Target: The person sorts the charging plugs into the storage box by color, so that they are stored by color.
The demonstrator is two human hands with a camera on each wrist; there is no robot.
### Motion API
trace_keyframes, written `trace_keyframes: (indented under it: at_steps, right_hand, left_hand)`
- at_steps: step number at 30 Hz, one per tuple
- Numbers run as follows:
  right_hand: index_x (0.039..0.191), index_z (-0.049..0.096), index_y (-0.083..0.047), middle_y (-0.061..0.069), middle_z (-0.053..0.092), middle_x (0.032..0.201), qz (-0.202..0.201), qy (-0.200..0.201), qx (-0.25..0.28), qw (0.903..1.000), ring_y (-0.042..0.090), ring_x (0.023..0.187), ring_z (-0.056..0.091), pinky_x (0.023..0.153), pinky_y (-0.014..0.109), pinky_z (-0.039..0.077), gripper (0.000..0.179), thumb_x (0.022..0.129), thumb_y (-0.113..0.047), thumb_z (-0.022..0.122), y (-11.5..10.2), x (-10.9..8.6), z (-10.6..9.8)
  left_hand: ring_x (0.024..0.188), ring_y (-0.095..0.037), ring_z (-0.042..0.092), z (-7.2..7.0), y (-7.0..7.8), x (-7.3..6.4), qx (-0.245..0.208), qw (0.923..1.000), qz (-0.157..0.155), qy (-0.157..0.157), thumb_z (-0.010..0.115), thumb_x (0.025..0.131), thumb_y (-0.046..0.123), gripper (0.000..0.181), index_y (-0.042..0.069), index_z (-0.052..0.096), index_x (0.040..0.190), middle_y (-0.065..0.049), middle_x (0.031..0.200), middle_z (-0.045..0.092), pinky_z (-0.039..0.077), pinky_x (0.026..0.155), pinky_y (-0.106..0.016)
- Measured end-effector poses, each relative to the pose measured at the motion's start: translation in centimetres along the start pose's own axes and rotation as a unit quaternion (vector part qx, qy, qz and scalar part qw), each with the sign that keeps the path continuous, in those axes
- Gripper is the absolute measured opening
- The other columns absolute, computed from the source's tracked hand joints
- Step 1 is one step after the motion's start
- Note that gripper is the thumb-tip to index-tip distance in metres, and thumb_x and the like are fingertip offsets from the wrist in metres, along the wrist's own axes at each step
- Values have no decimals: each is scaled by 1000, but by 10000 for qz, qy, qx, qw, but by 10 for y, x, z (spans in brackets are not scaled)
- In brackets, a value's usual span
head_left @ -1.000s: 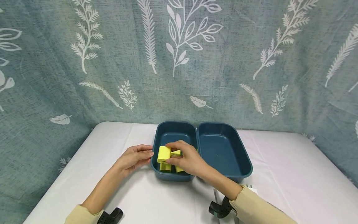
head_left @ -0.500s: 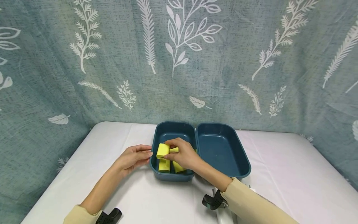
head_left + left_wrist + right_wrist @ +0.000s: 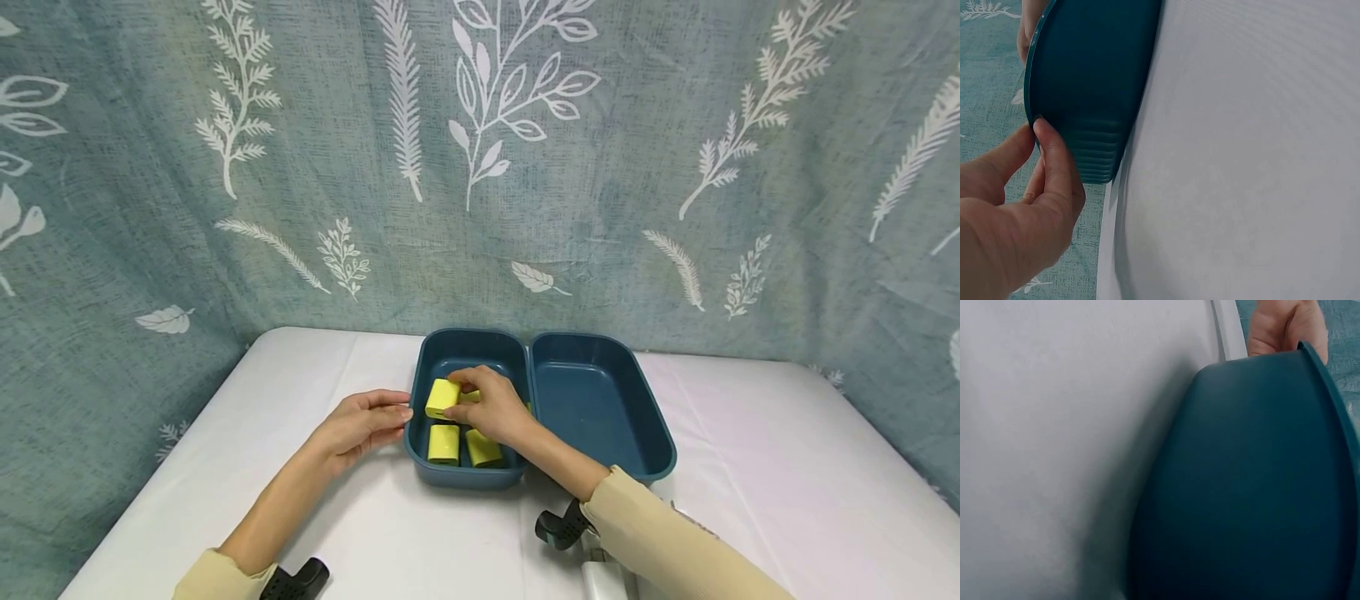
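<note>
My right hand reaches into the left blue bin and pinches a yellow charger block between thumb and fingers. A dark slot shows in the block's near face. Two more yellow blocks, one at the near left and one at the near right, lie in the bin's front half. Another yellow piece is partly hidden behind my right fingers. At the bin's left side my left hand holds the rim with its fingertips; the left wrist view shows them meeting at the rim.
A second blue bin stands against the first on its right. Under the right sleeve lie a white piece and some partly covered metal items. White cloth covers the table; a leaf-patterned curtain hangs behind.
My right hand has moved the yellow block slightly up and back inside the bin, uncovering more of the two front blocks. The left hand stays at the rim.
</note>
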State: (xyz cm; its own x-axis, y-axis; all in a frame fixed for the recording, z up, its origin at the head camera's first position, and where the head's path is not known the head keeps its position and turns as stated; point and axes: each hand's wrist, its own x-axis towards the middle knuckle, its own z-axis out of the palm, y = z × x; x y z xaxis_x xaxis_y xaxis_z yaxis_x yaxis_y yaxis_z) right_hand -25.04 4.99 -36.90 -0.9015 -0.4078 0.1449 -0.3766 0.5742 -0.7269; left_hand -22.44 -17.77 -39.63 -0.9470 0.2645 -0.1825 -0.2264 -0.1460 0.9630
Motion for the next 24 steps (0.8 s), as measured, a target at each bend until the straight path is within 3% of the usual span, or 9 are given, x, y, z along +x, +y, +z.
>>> trace_keyframes:
  at_steps: [24]
  right_hand:
    - [126,64,0,12,60,112,1,27,-255,9997,29,105,59,88,39,52,45,85,-12,80,7,13,8]
  left_hand:
    - [75,-10,65,0,-1,1,-38,10000,-1,27,63,94,-2,40,-13,51,130,-6,94,67,57,72,-21]
